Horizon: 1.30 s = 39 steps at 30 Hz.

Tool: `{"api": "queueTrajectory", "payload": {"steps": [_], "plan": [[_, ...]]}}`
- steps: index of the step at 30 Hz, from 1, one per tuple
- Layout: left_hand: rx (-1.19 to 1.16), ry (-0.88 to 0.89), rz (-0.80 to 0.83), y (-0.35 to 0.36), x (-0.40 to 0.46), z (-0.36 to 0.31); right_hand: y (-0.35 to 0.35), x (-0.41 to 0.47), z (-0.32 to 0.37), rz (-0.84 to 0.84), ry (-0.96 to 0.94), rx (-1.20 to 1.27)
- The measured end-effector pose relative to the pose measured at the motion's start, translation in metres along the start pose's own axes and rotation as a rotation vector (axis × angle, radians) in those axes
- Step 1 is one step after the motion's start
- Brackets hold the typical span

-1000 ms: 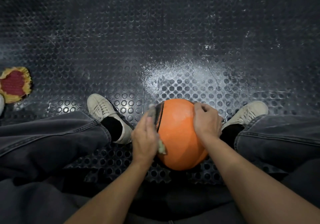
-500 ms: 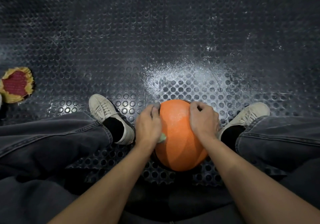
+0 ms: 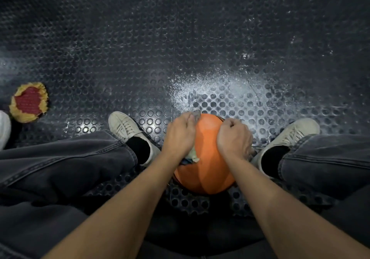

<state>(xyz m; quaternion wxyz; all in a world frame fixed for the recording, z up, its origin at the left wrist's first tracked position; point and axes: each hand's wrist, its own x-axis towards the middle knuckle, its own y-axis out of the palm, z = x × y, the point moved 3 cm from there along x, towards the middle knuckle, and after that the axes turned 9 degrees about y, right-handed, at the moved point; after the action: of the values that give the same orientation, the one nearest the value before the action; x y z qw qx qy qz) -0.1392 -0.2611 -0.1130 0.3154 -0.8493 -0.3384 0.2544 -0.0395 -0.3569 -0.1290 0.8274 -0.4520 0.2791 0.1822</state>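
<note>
Cloth (image 3: 192,155) under left hand (image 3: 180,136) has slid up the ball (image 3: 208,168).

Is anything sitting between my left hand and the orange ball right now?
Yes: a crumpled cloth lies under the left hand, pressed against the orange ball. The right hand rests straight on the ball, with nothing visible between.

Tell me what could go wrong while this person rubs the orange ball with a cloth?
The ball is round and held only by the right hand; a hard rub from the left hand might roll it away.
The cloth is bunched under the left hand and could slip out.
White dust lies on the floor just beyond the ball, so a rolling ball may pick it up.
</note>
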Motion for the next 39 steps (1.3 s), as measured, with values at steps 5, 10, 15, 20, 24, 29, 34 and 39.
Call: {"api": "queueTrajectory", "payload": {"steps": [5,10,15,20,24,29,34,39], "plan": [[0.035,0.483,0.111,0.004,-0.064,0.005,0.001,0.000,-0.009,0.003,-0.001,0.025],[-0.022,-0.014,-0.011,-0.009,-0.011,0.011,0.010,-0.004,-0.003,0.026,0.020,-0.004],[-0.001,0.376,0.136,-0.002,-0.045,-0.005,0.004,-0.001,-0.012,0.027,0.082,0.013],[-0.205,-0.314,-0.004,-0.020,-0.007,0.046,0.007,0.005,-0.011,0.089,0.001,-0.015],[-0.770,-0.697,-0.124,-0.013,-0.016,0.086,0.007,0.031,-0.031,0.271,0.148,0.131],[-0.860,-0.753,-0.104,-0.010,-0.024,0.106,0.024,0.029,-0.051,0.734,0.414,0.260],[-0.859,-0.659,-0.144,-0.006,-0.025,0.090,0.013,0.034,-0.050,0.661,0.303,0.235],[-0.915,-0.526,-0.211,0.001,-0.018,0.062,-0.018,0.033,-0.033,0.354,0.026,0.150]]}}
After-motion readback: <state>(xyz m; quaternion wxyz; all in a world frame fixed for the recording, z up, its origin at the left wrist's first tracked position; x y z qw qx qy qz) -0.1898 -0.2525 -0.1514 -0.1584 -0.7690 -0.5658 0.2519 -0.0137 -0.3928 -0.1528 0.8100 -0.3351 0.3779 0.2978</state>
